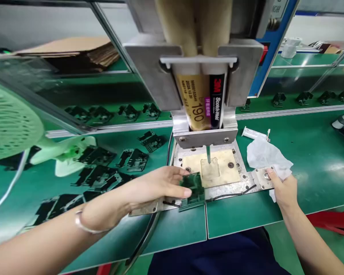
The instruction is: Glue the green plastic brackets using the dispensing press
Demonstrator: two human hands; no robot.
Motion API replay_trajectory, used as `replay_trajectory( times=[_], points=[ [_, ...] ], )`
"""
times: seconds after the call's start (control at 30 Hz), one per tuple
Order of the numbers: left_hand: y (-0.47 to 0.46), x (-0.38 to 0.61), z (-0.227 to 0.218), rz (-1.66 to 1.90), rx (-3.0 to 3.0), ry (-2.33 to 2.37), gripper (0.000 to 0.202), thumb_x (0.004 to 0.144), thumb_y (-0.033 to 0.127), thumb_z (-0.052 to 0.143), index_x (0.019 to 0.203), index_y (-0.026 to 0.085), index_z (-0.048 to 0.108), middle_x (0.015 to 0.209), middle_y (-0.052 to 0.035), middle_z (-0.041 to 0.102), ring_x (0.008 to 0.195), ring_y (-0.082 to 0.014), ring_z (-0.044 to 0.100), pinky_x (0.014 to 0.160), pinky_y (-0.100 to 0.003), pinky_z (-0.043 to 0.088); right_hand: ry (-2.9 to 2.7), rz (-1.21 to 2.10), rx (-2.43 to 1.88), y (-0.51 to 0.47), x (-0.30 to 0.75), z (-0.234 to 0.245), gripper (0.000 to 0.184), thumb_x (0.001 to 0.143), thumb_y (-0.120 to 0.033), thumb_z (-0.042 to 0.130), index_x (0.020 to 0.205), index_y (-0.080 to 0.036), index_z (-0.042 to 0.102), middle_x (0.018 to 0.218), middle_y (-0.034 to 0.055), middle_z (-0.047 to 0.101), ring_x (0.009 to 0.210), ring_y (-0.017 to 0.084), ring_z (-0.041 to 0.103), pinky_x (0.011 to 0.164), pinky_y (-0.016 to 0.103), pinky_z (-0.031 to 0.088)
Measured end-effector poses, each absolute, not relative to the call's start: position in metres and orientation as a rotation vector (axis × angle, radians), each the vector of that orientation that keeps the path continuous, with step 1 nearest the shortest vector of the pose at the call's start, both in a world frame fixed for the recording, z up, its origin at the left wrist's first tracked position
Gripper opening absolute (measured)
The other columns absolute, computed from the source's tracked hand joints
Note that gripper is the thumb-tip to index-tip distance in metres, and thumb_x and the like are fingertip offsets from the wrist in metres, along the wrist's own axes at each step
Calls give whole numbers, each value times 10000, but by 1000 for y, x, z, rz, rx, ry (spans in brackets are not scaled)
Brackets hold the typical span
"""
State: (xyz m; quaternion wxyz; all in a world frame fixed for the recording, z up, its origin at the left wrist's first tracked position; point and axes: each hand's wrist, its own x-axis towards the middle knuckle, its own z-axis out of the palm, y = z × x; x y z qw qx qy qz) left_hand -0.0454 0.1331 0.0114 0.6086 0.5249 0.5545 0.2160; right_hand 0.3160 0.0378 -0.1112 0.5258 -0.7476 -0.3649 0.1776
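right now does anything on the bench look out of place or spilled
No spill shows. The crumpled white tissue bunched by the right hand looks untidy beside the button block, though it may belong there.

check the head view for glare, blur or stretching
Head view: pale glare on the glossy green tabletop at right; the cream twin tubes at top look soft, the gold-and-black label below them crisper; the dark green piece in the left hand shows little detail; outer edges seem stretched.
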Motion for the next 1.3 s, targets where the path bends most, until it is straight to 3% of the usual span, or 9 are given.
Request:
replay_trajectory(
  times=[0.1,0.27,0.43,0.6,0.7,0.8,0.93,1.13,1.3],
  points=[
    [132,-18,1,320,1163,1214,609,449,300,992,1005,201,767,1069,-144,760,1052,-353,716,769,-383,626,-876,410,-1765,38,318,-114,478,711,-585,741,915,-153,745,939,131,768,940,332,705,849,448,524],
    [153,5,-1,359,1354,1070,600,545,382,949,1036,162,683,842,-67,706,804,-250,689,720,-359,578,-891,427,-1751,39,317,-111,470,725,-590,730,899,-154,740,934,126,766,925,323,707,835,435,532],
    [152,12,-16,531,1624,1135,716,587,460,905,1170,181,597,823,-34,645,768,-253,651,744,-420,576,-914,415,-1754,38,317,-110,461,738,-589,724,903,-159,741,928,119,769,926,318,708,823,425,535],
    [143,-13,-14,547,1935,1316,880,483,622,911,1247,258,671,1091,-111,610,1175,-424,542,1059,-605,453,-895,410,-1766,38,317,-109,471,734,-602,719,884,-156,739,906,122,767,893,313,710,795,419,538],
    [131,-49,-5,638,1877,1492,865,581,690,824,1333,302,644,1336,-114,574,1366,-449,424,1163,-575,362,-886,415,-1785,38,317,-107,486,707,-620,732,870,-162,738,888,119,768,880,319,715,787,422,545],
    [112,-87,-7,622,1587,1624,752,610,707,796,1241,307,712,1334,-101,641,1370,-446,452,1018,-446,524,-890,451,-1798,38,317,-104,503,656,-610,782,886,-164,744,893,121,773,876,326,725,757,411,564],
    [88,-112,-28,636,1151,1569,796,519,631,897,1206,269,721,1186,-134,714,1081,-409,656,720,-351,607,-881,468,-1800,36,316,-101,514,644,-592,811,919,-162,751,944,125,777,903,328,730,746,396,575],
    [77,-108,-51,910,1111,1536,673,585,572,900,1159,271,719,1307,-105,656,1123,-344,635,731,-293,592,-865,399,-1823,35,317,-103,538,637,-629,793,897,-160,748,928,132,778,895,342,727,759,420,564],
    [72,-107,-63,1053,880,1413,605,652,534,893,1164,267,713,1248,-75,676,959,-230,666,690,-217,568,-829,434,-1839,35,321,-107,562,629,-637,795,927,-163,749,988,136,773,990,368,711,842,447,548]
  ],
)
